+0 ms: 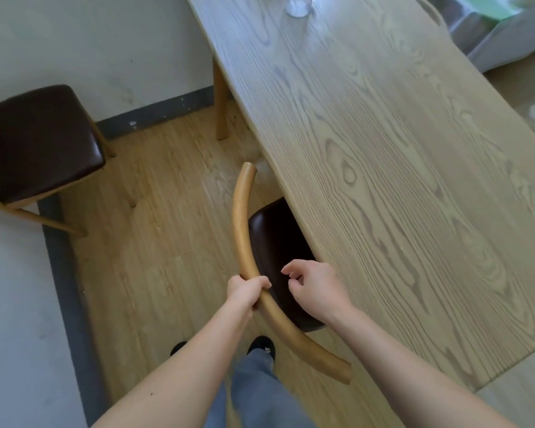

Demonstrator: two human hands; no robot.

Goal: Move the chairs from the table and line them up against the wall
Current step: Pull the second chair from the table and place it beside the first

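Observation:
A chair with a curved wooden back rail and a dark brown seat is tucked partly under the light wooden table. My left hand is wrapped around the back rail near its middle. My right hand hovers just right of the rail above the seat, fingers curled and apart, holding nothing. A second chair with a dark brown seat stands at the left, in the corner by the wall.
A clear glass stands at the table's far end. A grey sofa sits beyond the table at top right. Dark baseboard runs along the left wall. A table leg stands near the back wall.

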